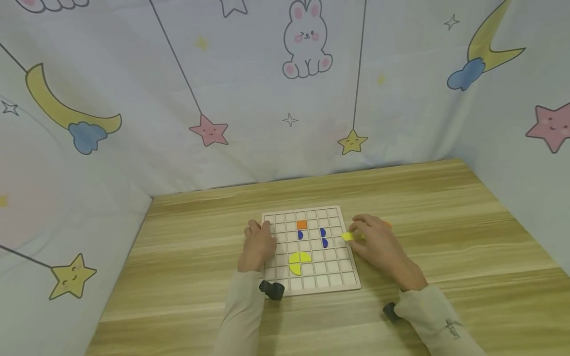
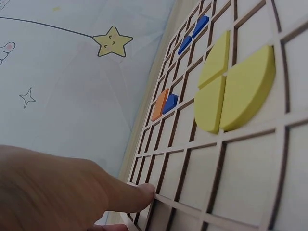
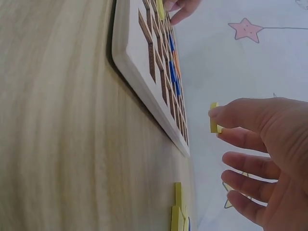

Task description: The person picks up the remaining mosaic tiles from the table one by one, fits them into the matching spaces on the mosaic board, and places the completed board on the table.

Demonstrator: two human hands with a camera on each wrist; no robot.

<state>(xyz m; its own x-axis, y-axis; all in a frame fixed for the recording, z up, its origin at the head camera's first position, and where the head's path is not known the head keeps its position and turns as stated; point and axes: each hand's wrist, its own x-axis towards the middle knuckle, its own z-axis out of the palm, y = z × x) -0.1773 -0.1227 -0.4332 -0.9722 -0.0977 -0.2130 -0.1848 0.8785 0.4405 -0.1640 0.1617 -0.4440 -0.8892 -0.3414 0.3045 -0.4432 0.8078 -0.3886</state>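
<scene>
A pale wooden grid board (image 1: 347, 280) lies flat on the table. My left hand (image 1: 257, 247) grips its left edge, the thumb (image 2: 139, 196) on top of the grid and the other fingers partly hidden at the rim. Just past the right edge, my right hand (image 1: 378, 244) pinches a flat yellow piece (image 3: 213, 118) between thumb and index finger, raised above the table; the remaining fingers are spread. Three yellow quarter-circle pieces (image 2: 248, 91) sit together on the board. Farther back on it are an orange square (image 1: 302, 225) and three small blue half-round pieces (image 1: 324, 243).
More yellow pieces (image 3: 177, 211) lie on the wooden table (image 1: 187, 296) to the right of the board, largely hidden by my right hand in the head view. An orange piece (image 1: 389, 225) shows behind that hand. A printed curtain (image 1: 249, 163) hangs along the table's back and sides.
</scene>
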